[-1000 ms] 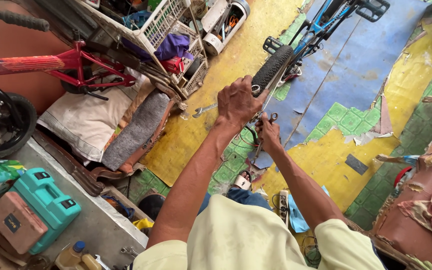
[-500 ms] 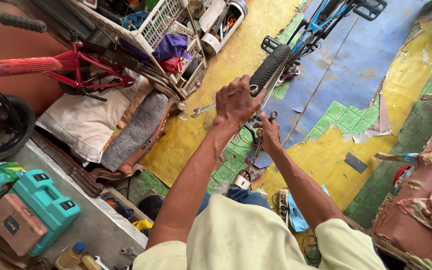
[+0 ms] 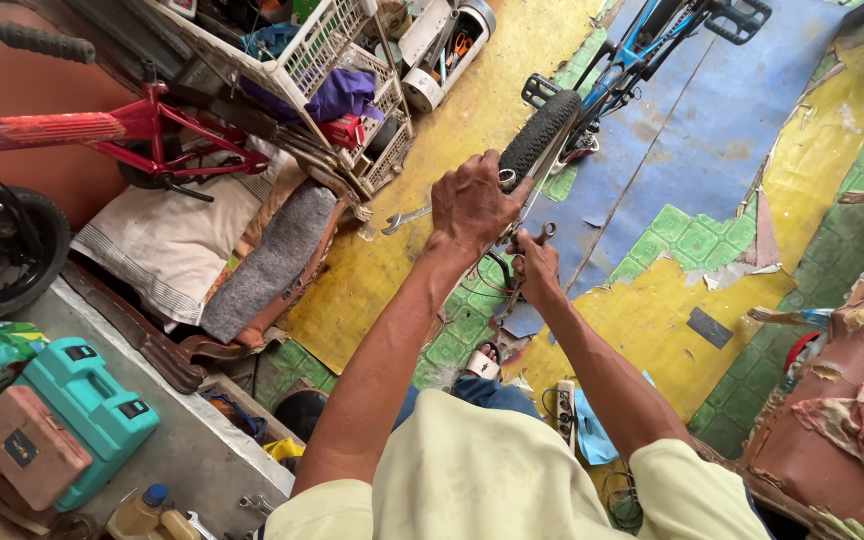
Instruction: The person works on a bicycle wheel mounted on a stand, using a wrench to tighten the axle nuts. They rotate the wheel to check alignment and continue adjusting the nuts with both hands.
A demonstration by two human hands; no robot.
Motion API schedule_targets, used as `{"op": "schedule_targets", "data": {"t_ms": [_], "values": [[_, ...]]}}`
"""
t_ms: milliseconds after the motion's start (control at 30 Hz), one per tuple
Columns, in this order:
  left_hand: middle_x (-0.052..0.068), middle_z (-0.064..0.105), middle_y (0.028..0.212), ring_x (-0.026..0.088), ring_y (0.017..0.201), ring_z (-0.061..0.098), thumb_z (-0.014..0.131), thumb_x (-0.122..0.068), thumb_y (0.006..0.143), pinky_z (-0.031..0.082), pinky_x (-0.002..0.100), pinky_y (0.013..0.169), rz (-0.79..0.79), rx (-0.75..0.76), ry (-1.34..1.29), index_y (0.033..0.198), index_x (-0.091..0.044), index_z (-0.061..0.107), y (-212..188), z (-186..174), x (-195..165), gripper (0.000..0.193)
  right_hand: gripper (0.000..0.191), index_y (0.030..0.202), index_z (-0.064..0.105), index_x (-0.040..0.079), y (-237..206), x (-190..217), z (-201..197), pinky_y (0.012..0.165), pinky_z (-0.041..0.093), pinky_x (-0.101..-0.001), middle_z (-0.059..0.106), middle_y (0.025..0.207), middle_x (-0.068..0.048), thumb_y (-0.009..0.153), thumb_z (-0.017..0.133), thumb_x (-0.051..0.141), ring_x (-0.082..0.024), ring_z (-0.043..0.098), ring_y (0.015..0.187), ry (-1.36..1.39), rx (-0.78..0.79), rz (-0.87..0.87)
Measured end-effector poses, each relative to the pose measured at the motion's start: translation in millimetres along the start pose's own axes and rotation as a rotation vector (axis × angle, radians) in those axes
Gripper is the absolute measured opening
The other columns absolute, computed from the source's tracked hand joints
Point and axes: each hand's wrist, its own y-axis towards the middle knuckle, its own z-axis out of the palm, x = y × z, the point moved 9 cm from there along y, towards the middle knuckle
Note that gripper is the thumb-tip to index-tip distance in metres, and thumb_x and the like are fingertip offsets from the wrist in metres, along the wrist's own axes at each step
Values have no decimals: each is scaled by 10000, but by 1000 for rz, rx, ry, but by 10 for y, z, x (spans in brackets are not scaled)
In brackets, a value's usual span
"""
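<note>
From the head camera, the left hand [image 3: 472,205] is closed over the shaft of a silver spanner [image 3: 407,217], whose open-ended jaw sticks out to the left of the knuckles while the rest runs hidden under the palm; the fingers curl narrow around it, just beside the knobbly bicycle tyre [image 3: 540,135]. The right hand [image 3: 537,265] sits lower and slightly to the right, its fingers wrapped tight around a second spanner [image 3: 544,235], whose ring end pokes up just above the thumb. Both tools meet close to the wheel's hub, though the exact fitting between them is hidden by the hands. The tyre belongs to a blue bicycle [image 3: 642,55] lying across the yellow and blue floor [image 3: 452,90]. To the left stands a red bicycle frame [image 3: 102,125], with a white plastic crate [image 3: 322,45] of odds and ends near it, and a teal tool case [image 3: 92,400] on the grey ledge below.
</note>
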Motion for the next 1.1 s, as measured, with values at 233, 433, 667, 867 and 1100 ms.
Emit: {"op": "schedule_targets", "data": {"t_ms": [233,433,667,867,1100], "values": [[138,745,813,265,653,745,748,-528,853,598,413,565,-20,34,-14,927,-38,685,0,53,23,499,310,997,564,72,22,-83,-60,385,276,-257,632,775,-65,985,624,375,-86,421,464,-26,-79,142],[143,744,832,261,659,750,747,-518,853,606,406,570,-30,60,-15,963,-35,686,21,81,41,499,368,1020,586,27,14,-66,-19,402,294,-260,617,794,-56,1031,645,391,-76,432,500,-38,15,46],[146,749,837,274,686,753,755,-522,844,610,420,605,-20,41,2,949,-44,692,33,52,13,493,278,997,534,106,38,-130,-54,396,273,-256,635,776,-62,989,623,370,-86,414,471,57,-29,155],[139,751,839,273,683,755,754,-520,846,608,421,599,-42,73,-21,949,-41,687,43,86,49,494,360,1026,572,27,29,-139,-26,399,280,-253,595,774,-53,1036,605,385,-81,402,477,11,-24,126],[140,749,836,269,673,755,754,-529,846,609,410,580,-13,28,22,941,-50,690,36,49,25,493,275,971,600,93,-23,-143,-40,389,279,-245,616,717,-40,1002,568,364,-67,387,444,77,-66,164]]}}
